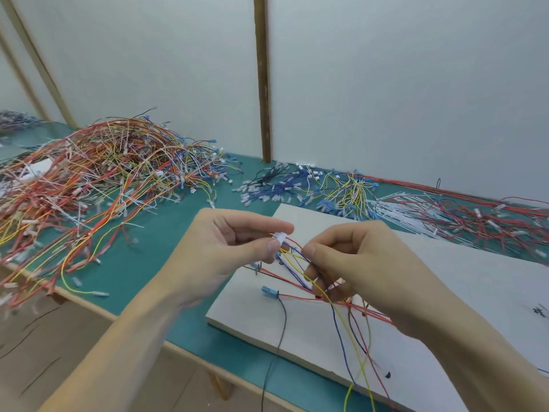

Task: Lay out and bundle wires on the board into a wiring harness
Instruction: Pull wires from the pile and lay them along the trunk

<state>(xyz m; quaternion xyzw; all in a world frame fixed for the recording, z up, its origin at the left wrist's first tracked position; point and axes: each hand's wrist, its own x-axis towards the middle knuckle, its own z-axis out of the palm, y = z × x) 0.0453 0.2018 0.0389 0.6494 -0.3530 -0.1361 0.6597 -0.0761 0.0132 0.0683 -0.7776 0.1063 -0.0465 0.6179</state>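
Hands meet above the pale board (445, 292), which lies on the green table (142, 263). The left hand (225, 254) pinches a small white connector (280, 236) between thumb and forefinger. The right hand (356, 263) grips the loose wires (300, 263) running from that connector — red, yellow, blue and white — with its fingers curled around them. These strands trail down over the board's near edge. A blue connector (269, 292) rests on the board by a pin, just below the hands. Behind, a large tangled wire heap (98, 173) covers the table's left side, and a smaller blue and yellow pile (312, 188) lies against the wall.
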